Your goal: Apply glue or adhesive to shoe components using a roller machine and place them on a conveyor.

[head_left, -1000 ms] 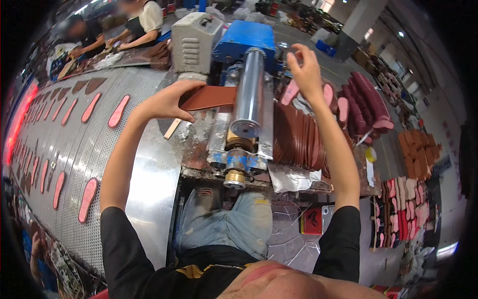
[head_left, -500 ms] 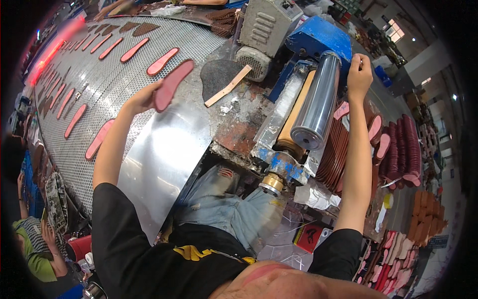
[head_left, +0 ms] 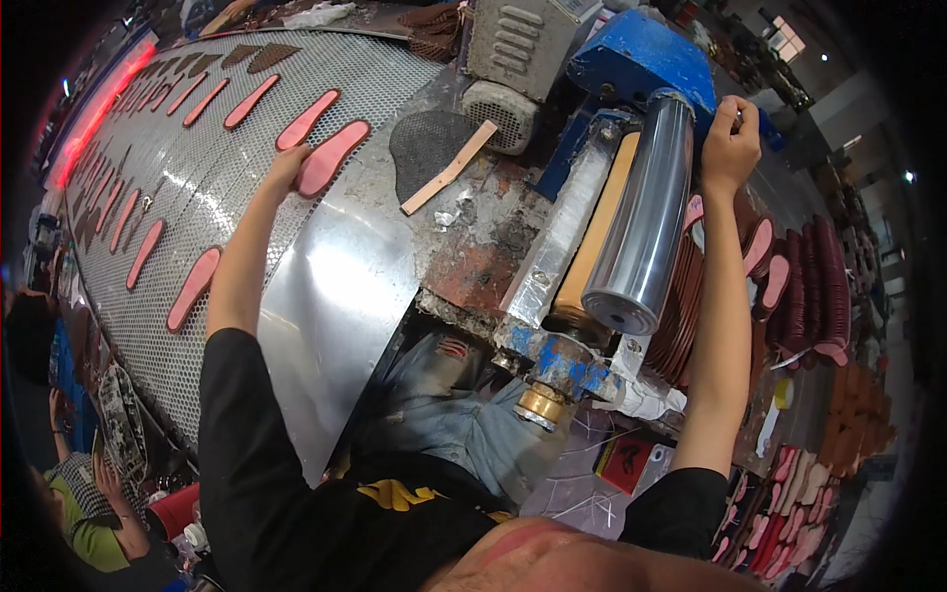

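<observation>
My left hand (head_left: pixel 287 170) is at the heel end of a pink insole (head_left: pixel 333 158) with a dark rim, its fingers partly hidden. It appears to grip the insole by the edge, close over the perforated metal belt (head_left: pixel 247 187). Another pink insole (head_left: pixel 308 119) lies just beyond it. My right hand (head_left: pixel 732 145) is raised beside the blue housing (head_left: pixel 646 59) of a roller machine, fingers curled in. Whatever they hold, if anything, I cannot make out. The shiny steel roller (head_left: pixel 646 217) stands left of my right forearm, next to a tan roller (head_left: pixel 599 227).
More insoles (head_left: pixel 194 288) lie in rows on the belt. A smooth metal sheet (head_left: pixel 330 286) borders it. A dark mesh piece (head_left: pixel 424 148) and wooden strip (head_left: pixel 449 168) lie by a grey motor (head_left: pixel 523 49). Stacked brown pieces (head_left: pixel 681 316) stand right of the roller. Another person (head_left: pixel 94 493) is at lower left.
My left hand has moved slightly left and up with the insole, whose pink face now shows brighter and flatter. My right hand has shifted a little right, still curled. The whole view has shifted slightly.
</observation>
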{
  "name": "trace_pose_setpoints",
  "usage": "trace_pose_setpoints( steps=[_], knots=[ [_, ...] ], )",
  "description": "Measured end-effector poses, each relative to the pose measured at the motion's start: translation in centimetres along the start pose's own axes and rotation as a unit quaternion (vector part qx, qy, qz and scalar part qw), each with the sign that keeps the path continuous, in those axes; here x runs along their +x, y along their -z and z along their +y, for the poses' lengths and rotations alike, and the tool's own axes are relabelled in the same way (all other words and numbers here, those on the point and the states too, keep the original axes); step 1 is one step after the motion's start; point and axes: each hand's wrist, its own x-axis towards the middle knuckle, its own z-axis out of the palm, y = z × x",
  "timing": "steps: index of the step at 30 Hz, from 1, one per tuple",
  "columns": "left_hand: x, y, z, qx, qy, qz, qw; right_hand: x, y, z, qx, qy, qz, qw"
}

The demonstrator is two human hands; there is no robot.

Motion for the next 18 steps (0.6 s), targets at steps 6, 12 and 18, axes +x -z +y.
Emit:
trace_pose_setpoints(
  steps=[6,12,18],
  knots=[
    [3.1,-7.8,-0.4,0.013,-0.160,0.170,0.972,-0.4,-1.1,-0.8,0.008,-0.001,0.003,1.000],
    [2.0,-10.4,-0.9,0.175,-0.206,0.241,0.932,-0.1,-0.9,-0.1,0.003,0.004,0.025,1.000],
    [0.2,-10.2,-0.3,0.228,-0.184,0.259,0.920,-0.2,-1.3,0.1,0.024,0.020,0.018,0.999]
  ],
)
